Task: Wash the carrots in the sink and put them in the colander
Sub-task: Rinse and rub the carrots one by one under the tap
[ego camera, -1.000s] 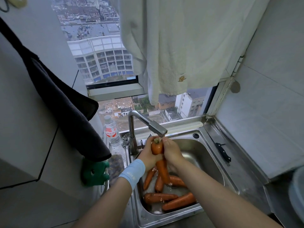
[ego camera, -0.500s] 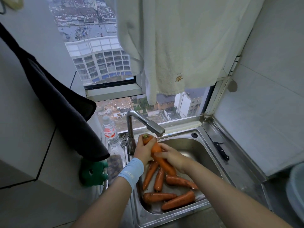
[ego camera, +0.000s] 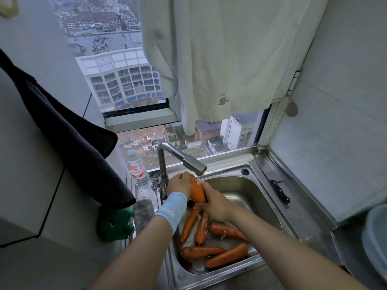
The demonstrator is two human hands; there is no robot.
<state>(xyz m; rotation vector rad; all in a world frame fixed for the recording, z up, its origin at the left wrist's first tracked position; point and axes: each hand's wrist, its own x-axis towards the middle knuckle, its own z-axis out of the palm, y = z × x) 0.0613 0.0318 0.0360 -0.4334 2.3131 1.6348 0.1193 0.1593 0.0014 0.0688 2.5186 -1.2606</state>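
From the head camera you see both your hands meeting under the spout of the steel faucet [ego camera: 181, 157], over the left back part of the sink [ego camera: 264, 186]; your left hand [ego camera: 179, 183], with a pale blue wristband [ego camera: 172, 210] below it, has its fingers curled round the upper end of one carrot [ego camera: 197, 191]; your right hand [ego camera: 214, 204] wraps the same carrot from the other side, fingers closed on its lower part; the carrot stands steeply tilted, its top just beneath the spout, and bright drops of water show around it.

Five more carrots lie on the sink floor below your hands; two lean side by side near the left wall [ego camera: 189, 223] [ego camera: 202, 227], one lies across to their right [ego camera: 227, 231], and two rest along the front edge [ego camera: 201, 252] [ego camera: 227, 255].

A plastic water bottle [ego camera: 137, 173] stands left of the faucet, with a round metal strainer [ego camera: 156, 181] just beside its base; a dark-handled knife [ego camera: 279, 190] lies on the steel ledge right of the basin; a white towel [ego camera: 219, 59] hangs over the window, a dark cloth [ego camera: 73, 143] on the left wall above a green object [ego camera: 116, 224]; a pale round container [ego camera: 377, 237] shows at the right edge, and you cannot tell whether it is the colander.
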